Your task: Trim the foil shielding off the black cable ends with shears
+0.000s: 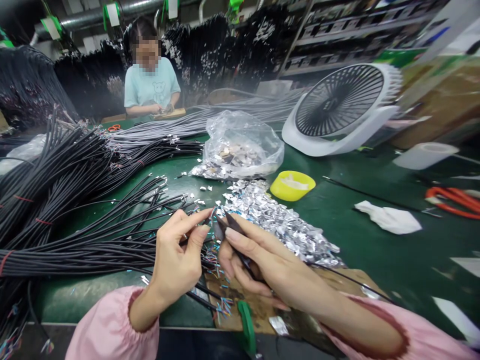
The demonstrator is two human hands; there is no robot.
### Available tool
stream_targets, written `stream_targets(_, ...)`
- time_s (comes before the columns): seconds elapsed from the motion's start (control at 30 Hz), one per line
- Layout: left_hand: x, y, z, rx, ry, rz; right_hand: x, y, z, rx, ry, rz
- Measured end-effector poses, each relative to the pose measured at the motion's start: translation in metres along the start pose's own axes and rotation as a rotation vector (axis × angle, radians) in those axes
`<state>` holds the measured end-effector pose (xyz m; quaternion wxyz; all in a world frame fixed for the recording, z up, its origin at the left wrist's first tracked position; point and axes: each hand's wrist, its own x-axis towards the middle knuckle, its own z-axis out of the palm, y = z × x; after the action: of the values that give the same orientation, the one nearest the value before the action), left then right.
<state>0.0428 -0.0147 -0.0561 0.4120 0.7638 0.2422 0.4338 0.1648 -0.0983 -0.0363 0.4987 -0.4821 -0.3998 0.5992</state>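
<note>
My left hand (178, 250) is closed in a pinch on the end of a black cable, whose thin wires barely show at the fingertips. My right hand (255, 250) is wrapped round dark thread snips (221, 227), their two pointed blades a little apart beside the left fingertips. The exact contact between blades and wires is too small to make out. Below the hands, stripped cable ends with coloured wires (225, 305) lie over a wooden board (258, 322). A bundle of black cables (93, 260) runs in from the left.
Behind my hands spreads a heap of silver foil scraps (277, 220), beside a clear plastic bag (243, 140) and a yellow tape roll (292, 186). A fan (341, 107) and orange-handled scissors (453, 200) are on the right. Across the table sits a person (152, 87).
</note>
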Motion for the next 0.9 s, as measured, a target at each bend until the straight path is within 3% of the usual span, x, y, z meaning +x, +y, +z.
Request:
stream_targets(0.13, 0.0, 0.0, 0.001, 0.037, -0.005, 0.008, 0.003, -0.004, -0.001, -0.001, 0.112, -0.03)
stream_targets(0.27, -0.001, -0.002, 0.0, 0.021, -0.013, -0.005, 0.008, -0.008, -0.011, 0.114, 0.393, -0.22)
stream_targets(0.43, 0.0, 0.0, -0.004, -0.042, -0.008, -0.098, 0.009, -0.007, -0.01, -0.079, 0.37, -0.34)
stream_targets(0.6, 0.0, 0.003, -0.005, -0.057, -0.038, -0.153, 0.009, -0.007, -0.01, -0.39, 0.554, -0.541)
stream_targets(0.9, 0.001, 0.001, -0.005, 0.027, -0.086, -0.113, 0.011, -0.008, -0.011, -0.508, 0.526, -0.553)
